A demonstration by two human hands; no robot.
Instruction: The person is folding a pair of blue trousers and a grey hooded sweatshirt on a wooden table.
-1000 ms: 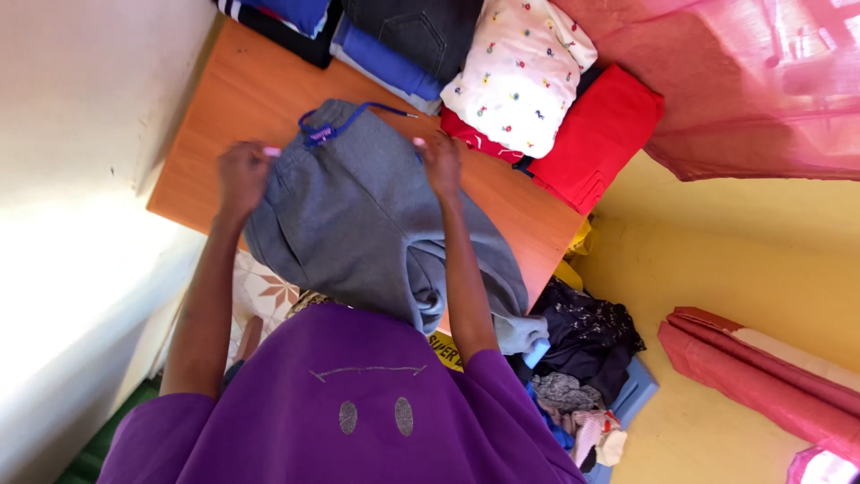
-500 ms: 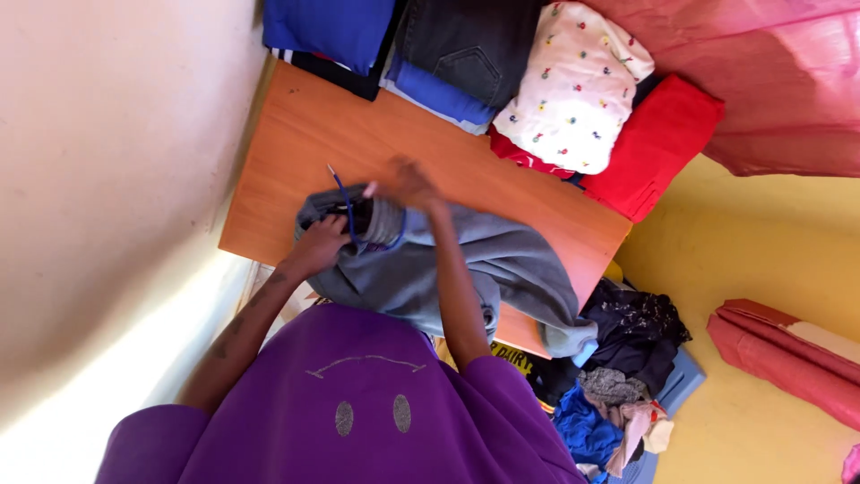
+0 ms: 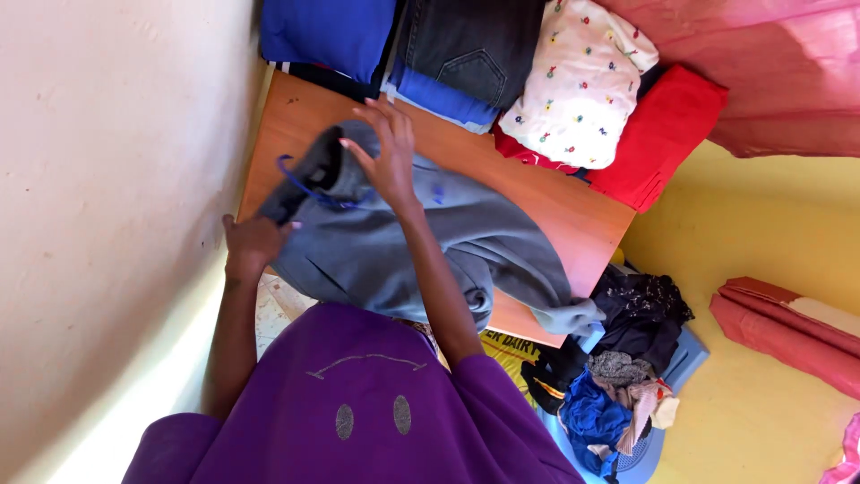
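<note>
Grey sweatpants with a blue drawstring lie across the orange wooden table, one leg hanging off its near edge. My left hand grips the waistband end at the table's left side, where the band is lifted and shows its dark inside. My right hand rests on the fabric just past the waistband, fingers spread and pointing toward the far piles.
Folded clothes line the table's far edge: a blue piece, dark jeans, a white flowered piece, a red piece. A pale wall runs along the left. A blue basket of mixed clothes stands on the yellow floor.
The waistband, bunched near the table's front half a second ago, is now lifted and spread toward the far left. My right hand moved farther onto the fabric and my left hand shifted left.
</note>
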